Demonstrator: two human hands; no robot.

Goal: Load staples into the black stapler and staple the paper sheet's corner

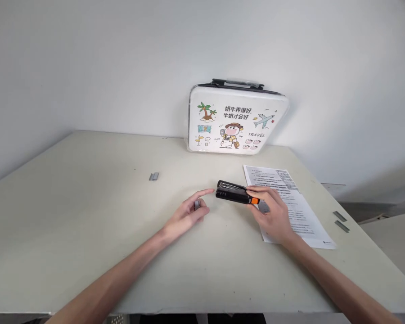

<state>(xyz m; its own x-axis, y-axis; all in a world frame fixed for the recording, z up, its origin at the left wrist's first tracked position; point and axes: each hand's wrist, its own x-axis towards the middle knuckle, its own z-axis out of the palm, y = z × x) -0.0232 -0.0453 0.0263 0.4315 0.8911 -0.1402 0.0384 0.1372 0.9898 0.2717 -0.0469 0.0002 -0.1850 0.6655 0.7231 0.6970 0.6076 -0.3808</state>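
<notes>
My right hand (272, 215) grips a black stapler (235, 194) with an orange piece near its rear end, holding it above the table. The stapler's two arms are spread, with its front end facing left. My left hand (188, 212) is just left of it, index finger stretched toward the stapler's front tip. The other fingers are curled round a small grey strip of staples (197, 204), mostly hidden by them. Under and behind my right hand lies a printed sheet of paper (297, 211).
Small grey staple strips (154, 176) lie at the left middle of the table (87, 216). More staple strips (341, 226) rest near the right edge. Against the wall stands a white case (238, 119) with cartoon prints and a black handle.
</notes>
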